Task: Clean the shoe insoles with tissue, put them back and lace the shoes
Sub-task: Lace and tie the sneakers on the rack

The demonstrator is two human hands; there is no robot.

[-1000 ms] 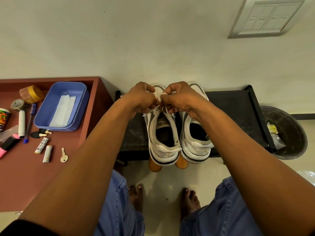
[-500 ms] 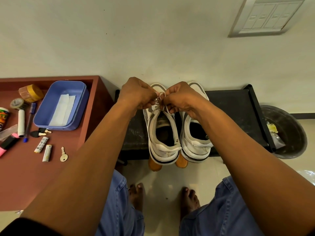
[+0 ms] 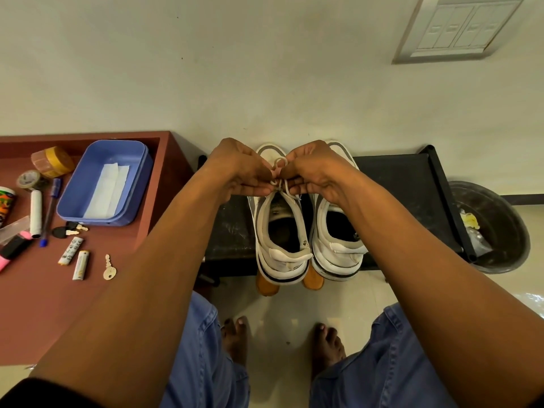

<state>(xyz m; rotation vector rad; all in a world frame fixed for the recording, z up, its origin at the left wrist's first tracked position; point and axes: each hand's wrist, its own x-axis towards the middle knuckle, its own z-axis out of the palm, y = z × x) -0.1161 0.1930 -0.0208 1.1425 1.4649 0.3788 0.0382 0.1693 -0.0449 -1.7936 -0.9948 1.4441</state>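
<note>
Shoelace (image 3: 279, 172) of the left shoe (image 3: 279, 231) pinched between left hand (image 3: 241, 169) and right hand (image 3: 315, 169), arms outstretched

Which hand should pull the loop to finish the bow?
Probably the right hand. Its fingertips sit right beside the lace loop above the left shoe, while the left hand pinches the lace lower at the knot, steadying it.
</note>
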